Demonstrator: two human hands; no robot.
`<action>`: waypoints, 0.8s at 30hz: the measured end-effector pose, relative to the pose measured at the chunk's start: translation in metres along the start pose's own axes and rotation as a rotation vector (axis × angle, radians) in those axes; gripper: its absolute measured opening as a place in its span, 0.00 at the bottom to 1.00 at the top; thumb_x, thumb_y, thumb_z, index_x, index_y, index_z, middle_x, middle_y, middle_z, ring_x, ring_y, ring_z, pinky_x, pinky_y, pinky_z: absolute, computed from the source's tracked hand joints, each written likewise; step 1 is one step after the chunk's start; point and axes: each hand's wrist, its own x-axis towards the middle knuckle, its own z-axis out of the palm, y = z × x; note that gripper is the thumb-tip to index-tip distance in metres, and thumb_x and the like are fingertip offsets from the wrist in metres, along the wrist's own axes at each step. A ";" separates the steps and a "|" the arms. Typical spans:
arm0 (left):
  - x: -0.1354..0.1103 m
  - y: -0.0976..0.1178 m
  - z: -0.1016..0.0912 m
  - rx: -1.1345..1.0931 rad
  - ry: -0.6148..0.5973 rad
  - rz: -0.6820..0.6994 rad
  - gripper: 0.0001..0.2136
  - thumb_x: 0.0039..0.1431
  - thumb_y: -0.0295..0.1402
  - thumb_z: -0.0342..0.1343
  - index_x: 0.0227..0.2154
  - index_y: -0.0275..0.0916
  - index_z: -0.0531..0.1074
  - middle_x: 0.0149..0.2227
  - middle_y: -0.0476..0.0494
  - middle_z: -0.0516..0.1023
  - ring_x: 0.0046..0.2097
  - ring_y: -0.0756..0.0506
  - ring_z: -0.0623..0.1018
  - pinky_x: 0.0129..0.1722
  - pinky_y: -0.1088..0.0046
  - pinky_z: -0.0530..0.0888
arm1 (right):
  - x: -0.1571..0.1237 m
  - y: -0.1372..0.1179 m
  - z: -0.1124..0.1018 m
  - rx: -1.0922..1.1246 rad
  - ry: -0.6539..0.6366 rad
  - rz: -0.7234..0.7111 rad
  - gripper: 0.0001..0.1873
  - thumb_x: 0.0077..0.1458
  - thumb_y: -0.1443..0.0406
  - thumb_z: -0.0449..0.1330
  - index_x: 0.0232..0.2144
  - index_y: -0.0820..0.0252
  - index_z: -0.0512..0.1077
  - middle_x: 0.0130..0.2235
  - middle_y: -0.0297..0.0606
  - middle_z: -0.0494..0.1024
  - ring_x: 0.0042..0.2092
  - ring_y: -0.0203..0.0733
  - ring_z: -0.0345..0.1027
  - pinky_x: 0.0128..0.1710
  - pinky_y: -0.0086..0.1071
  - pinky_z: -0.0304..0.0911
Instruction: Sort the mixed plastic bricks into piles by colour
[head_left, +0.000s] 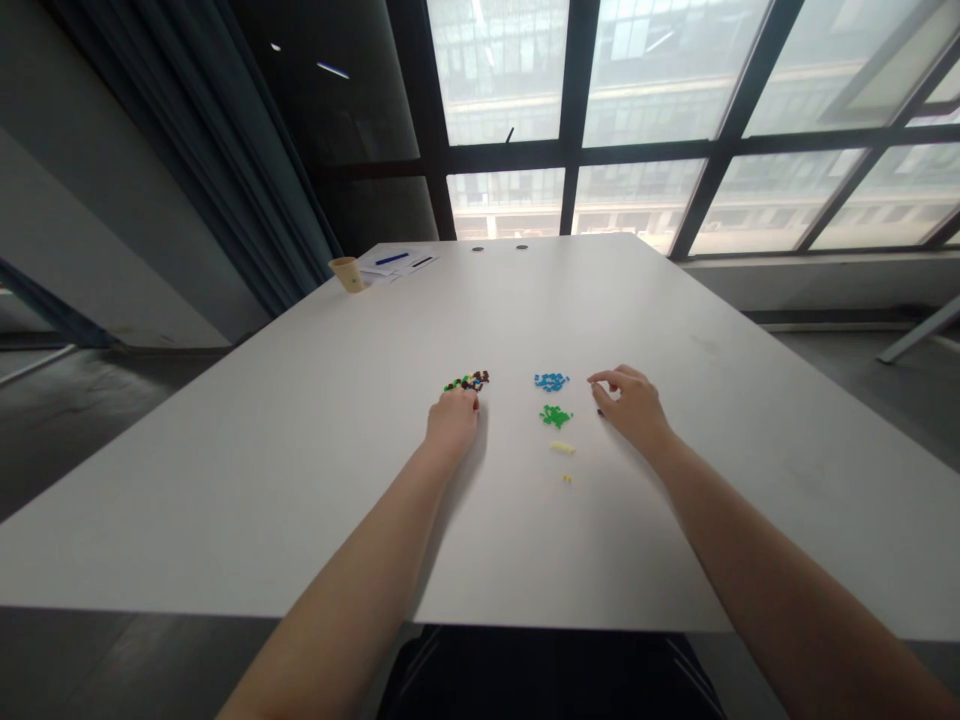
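A small heap of mixed pieces (pixel 472 380), brown, green, blue and pale, lies on the white table (pixel 300 450). My left hand (pixel 453 415) rests at its near edge, fingers curled down and closed; its fingertips are mostly hidden. To the right, sorted by colour, lie blue pieces (pixel 552 382), green pieces (pixel 556 416), a pale yellow row (pixel 562 447) and a couple of yellow bits (pixel 567 479). My right hand (pixel 631 400) is right of the blue ones, thumb and forefinger drawn together; anything between them is too small to see. Dark brown bits (pixel 600 412) lie beneath it.
At the far left of the table stands a tan paper cup (pixel 348 274). Beside it are white papers (pixel 375 268) with a blue pen (pixel 391 259) and a dark pen (pixel 422 262). Large windows (pixel 645 90) rise behind the table; a blue curtain (pixel 217 140) hangs at left.
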 end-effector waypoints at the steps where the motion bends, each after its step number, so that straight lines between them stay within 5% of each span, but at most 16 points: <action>1: 0.000 0.001 0.001 -0.004 -0.002 0.016 0.09 0.53 0.26 0.45 0.29 0.37 0.71 0.37 0.37 0.73 0.40 0.41 0.72 0.37 0.69 0.67 | 0.000 0.000 0.000 0.003 0.002 0.000 0.12 0.47 0.63 0.52 0.30 0.55 0.75 0.26 0.35 0.68 0.31 0.38 0.61 0.36 0.33 0.54; 8: 0.001 0.003 0.004 -0.122 0.041 0.109 0.08 0.49 0.23 0.46 0.26 0.37 0.69 0.33 0.40 0.73 0.36 0.44 0.71 0.38 0.70 0.66 | -0.001 -0.003 -0.001 0.010 0.007 -0.014 0.12 0.48 0.63 0.52 0.30 0.55 0.75 0.26 0.35 0.69 0.31 0.38 0.62 0.36 0.33 0.54; 16: 0.002 0.014 0.013 -0.343 0.138 0.378 0.06 0.49 0.24 0.46 0.30 0.37 0.66 0.29 0.45 0.70 0.34 0.47 0.69 0.36 0.70 0.67 | -0.007 -0.012 0.003 0.061 -0.053 -0.087 0.11 0.48 0.64 0.53 0.30 0.55 0.75 0.28 0.36 0.70 0.35 0.39 0.63 0.36 0.33 0.55; 24: -0.001 0.021 0.027 -0.312 0.110 0.511 0.14 0.55 0.29 0.47 0.44 0.41 0.69 0.42 0.41 0.69 0.45 0.44 0.68 0.46 0.65 0.65 | -0.010 -0.018 0.006 0.050 -0.098 -0.151 0.10 0.49 0.64 0.53 0.30 0.54 0.75 0.29 0.36 0.71 0.36 0.40 0.63 0.40 0.35 0.54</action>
